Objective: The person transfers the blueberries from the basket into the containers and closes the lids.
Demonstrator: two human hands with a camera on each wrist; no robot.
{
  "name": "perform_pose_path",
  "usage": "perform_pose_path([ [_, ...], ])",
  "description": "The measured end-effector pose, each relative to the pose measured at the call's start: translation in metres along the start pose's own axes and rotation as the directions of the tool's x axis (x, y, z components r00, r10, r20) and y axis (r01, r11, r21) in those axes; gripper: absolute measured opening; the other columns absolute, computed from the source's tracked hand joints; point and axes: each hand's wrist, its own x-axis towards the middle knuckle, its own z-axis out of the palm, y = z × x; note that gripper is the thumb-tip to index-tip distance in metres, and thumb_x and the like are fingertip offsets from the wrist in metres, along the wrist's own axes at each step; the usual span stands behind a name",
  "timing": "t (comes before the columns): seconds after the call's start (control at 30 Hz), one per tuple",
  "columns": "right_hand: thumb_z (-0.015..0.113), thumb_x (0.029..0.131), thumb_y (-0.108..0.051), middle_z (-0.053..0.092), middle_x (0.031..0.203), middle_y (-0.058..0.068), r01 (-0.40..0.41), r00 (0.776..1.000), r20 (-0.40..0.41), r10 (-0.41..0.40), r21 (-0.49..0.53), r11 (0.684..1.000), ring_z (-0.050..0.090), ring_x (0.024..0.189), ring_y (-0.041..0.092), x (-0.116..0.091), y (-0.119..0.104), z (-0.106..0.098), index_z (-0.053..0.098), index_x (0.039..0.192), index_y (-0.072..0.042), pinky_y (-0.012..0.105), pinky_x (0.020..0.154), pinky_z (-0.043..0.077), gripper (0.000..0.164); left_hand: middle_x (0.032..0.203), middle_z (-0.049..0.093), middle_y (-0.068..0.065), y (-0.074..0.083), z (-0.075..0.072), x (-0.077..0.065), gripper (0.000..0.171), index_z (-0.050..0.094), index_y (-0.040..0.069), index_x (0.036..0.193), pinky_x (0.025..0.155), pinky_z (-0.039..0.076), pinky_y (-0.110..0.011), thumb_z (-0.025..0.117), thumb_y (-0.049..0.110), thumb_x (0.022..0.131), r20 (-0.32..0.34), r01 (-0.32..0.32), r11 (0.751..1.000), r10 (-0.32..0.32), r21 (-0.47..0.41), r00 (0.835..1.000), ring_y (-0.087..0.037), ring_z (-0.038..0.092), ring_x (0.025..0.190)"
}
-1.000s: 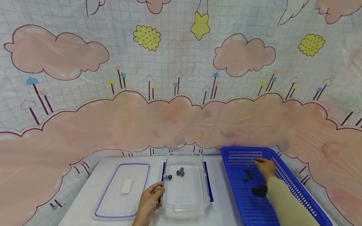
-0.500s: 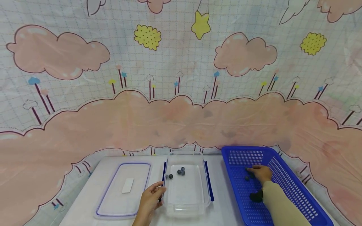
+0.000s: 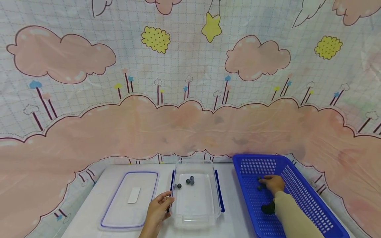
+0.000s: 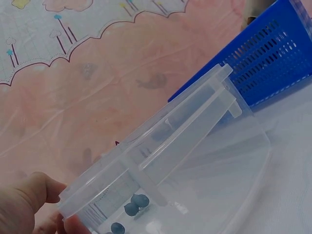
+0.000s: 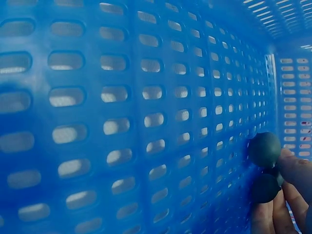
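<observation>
My left hand (image 3: 157,210) grips the left wall of a clear plastic storage box (image 3: 194,205), with the thumb by its rim in the left wrist view. Several small dark blue-grey blueberries (image 3: 191,182) lie inside the box towards its far end. Over at the right, my right hand (image 3: 275,183) reaches down into a blue plastic basket (image 3: 248,205). Its thumb and fingers pinch around a small dark blueberry (image 5: 277,175), mostly hidden between them. Two rounder-looking blueberries (image 5: 264,150) sit right against the fingertips in the right wrist view.
A clear lid (image 3: 119,215) with a blue-purple rim lies left of the box, a white rectangle (image 3: 134,195) on it. Dark blue side latches (image 3: 219,191) flank the box. A patterned cloth (image 3: 190,132) hangs behind the white table (image 3: 83,215).
My right hand has moved slightly down and left in the basket, its fingertips now among the blueberries there and covering some of them. My left hand stays on the box.
</observation>
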Motion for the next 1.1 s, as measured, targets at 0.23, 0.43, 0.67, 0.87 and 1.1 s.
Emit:
perform_pose_path([
  [0.23, 0.069, 0.086, -0.009, 0.058, 0.123, 0.034, -0.001, 1.0, -0.01, 0.001, 0.002, 1.0, 0.047, 0.114, 0.052, 0.006, 0.006, 0.004, 0.064, 0.114, 0.014, 0.061, 0.101, 0.035, 0.036, 0.082, 0.058, 0.004, -0.001, 0.0, 0.001, 0.041, 0.062, 0.0, 0.126, 0.057, 0.047, -0.025, 0.07, 0.01, 0.087, -0.004, -0.003, 1.0, 0.003, 0.007, 1.0, -0.013, 0.049, 0.074],
  [0.43, 0.068, 0.085, -0.006, 0.059, 0.121, 0.034, -0.018, 1.0, -0.026, 0.018, 0.01, 1.0, 0.046, 0.115, 0.053, 0.008, 0.007, 0.007, 0.065, 0.112, 0.013, 0.063, 0.102, 0.032, 0.033, 0.082, 0.058, 0.005, -0.001, 0.0, 0.0, 0.041, 0.063, 0.0, 0.126, 0.057, 0.047, -0.025, 0.07, 0.011, 0.087, -0.001, 0.005, 1.0, -0.005, -0.001, 1.0, -0.012, 0.049, 0.075],
  [0.67, 0.067, 0.085, -0.004, 0.06, 0.116, 0.035, -0.007, 0.999, -0.038, 0.007, 0.018, 1.0, 0.05, 0.11, 0.051, 0.007, 0.005, 0.007, 0.065, 0.109, 0.015, 0.063, 0.099, 0.035, 0.031, 0.081, 0.059, 0.005, -0.001, 0.0, 0.001, 0.041, 0.063, 0.001, 0.125, 0.056, 0.047, -0.024, 0.07, 0.011, 0.086, -0.008, 0.001, 1.0, -0.001, 0.007, 1.0, -0.013, 0.05, 0.074],
  [0.87, 0.066, 0.085, -0.005, 0.06, 0.117, 0.035, -0.007, 0.999, -0.038, 0.008, 0.004, 1.0, 0.048, 0.113, 0.052, 0.009, 0.004, 0.007, 0.065, 0.109, 0.015, 0.063, 0.102, 0.031, 0.031, 0.083, 0.059, 0.004, -0.001, 0.0, 0.001, 0.041, 0.062, 0.001, 0.126, 0.056, 0.047, -0.024, 0.07, 0.011, 0.087, -0.005, 0.002, 1.0, -0.002, 0.007, 1.0, -0.013, 0.05, 0.075],
  [1.1, 0.064, 0.087, -0.006, 0.06, 0.116, 0.035, -0.003, 0.999, -0.042, 0.003, 0.0, 1.0, 0.05, 0.11, 0.051, 0.012, 0.004, 0.001, 0.065, 0.109, 0.014, 0.062, 0.098, 0.036, 0.031, 0.082, 0.059, 0.004, -0.002, 0.0, 0.001, 0.041, 0.062, 0.001, 0.126, 0.057, 0.048, -0.025, 0.07, 0.011, 0.087, 0.001, 0.0, 1.0, 0.0, 0.008, 1.0, -0.013, 0.05, 0.075],
])
